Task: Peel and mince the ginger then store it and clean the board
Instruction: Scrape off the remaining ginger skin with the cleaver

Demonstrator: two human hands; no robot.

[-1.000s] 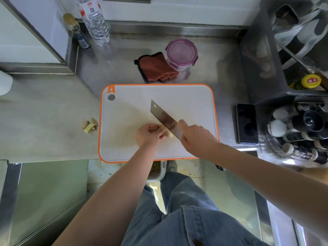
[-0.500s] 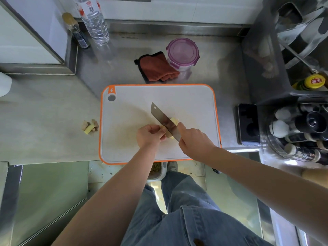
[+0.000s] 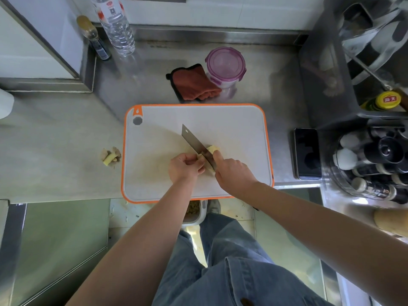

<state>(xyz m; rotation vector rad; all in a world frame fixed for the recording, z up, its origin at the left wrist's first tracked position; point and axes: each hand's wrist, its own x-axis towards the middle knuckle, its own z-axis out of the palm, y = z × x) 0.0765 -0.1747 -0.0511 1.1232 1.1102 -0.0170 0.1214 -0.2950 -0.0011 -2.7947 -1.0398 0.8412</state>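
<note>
Ginger (image 3: 213,149) sits near the middle of the orange-rimmed cutting board (image 3: 242,120), pale yellow and looking bare of skin where it shows. The left hand (image 3: 184,165) is curled tight on the near-left end of the piece, pinning it down, and the right hand (image 3: 231,171) is closed round the handle of the cleaver (image 3: 194,140), whose blade lies across the ginger with a cut chunk showing just on its far-right side.

By my reckoning the peeling is mostly done: a small heap of brownish scraps (image 3: 110,156) lies on the counter (image 3: 55,140) just left of the board. The cutting looks to be at an early stage, coarse slices and no fine mince anywhere on the board that I can make out.

So plenty is left. The piece wants slicing, then chopping down fine. The purple-lidded container (image 3: 225,65) stands at the far side of the board with its lid on, touched on its left by a reddish cloth (image 3: 194,85), so storing has not begun. The board is faintly stained around the work and is yet to be cleaned.
</note>
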